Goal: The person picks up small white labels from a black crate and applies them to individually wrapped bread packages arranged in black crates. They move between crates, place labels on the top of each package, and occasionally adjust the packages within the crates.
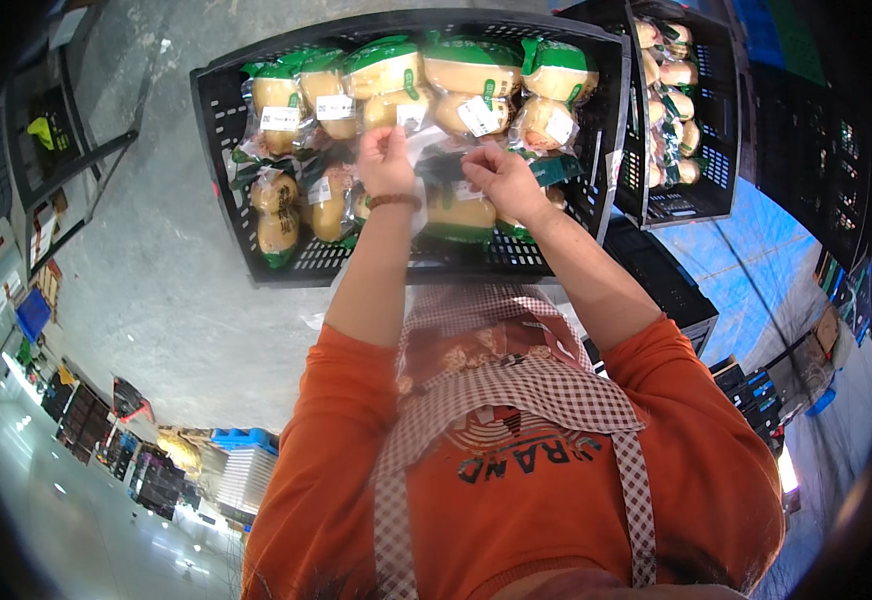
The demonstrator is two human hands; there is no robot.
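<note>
My left hand (387,161), with a brown bracelet at the wrist, is over the middle of a black plastic crate (220,180). Its thumb and fingers are pinched together beside a whitish strip (427,142), which seems to be held in them. Just beyond the fingertips, a white label (410,115) sits on a clear bag of pale yellow squash (385,75). My right hand (502,178) is bent above the near row, fingers curled near the thumb; whether it holds anything is unclear. Bagged squash with green printing lie in two rows, several bearing white labels. Both forearms hide part of the near row.
To the right stands another black crate (732,135) of bagged produce (680,101). A black crate (657,262) sits lower, beside the near right corner. Blue sheeting (751,262) covers floor at the right. A dark metal frame (80,161) stands at the left on grey floor.
</note>
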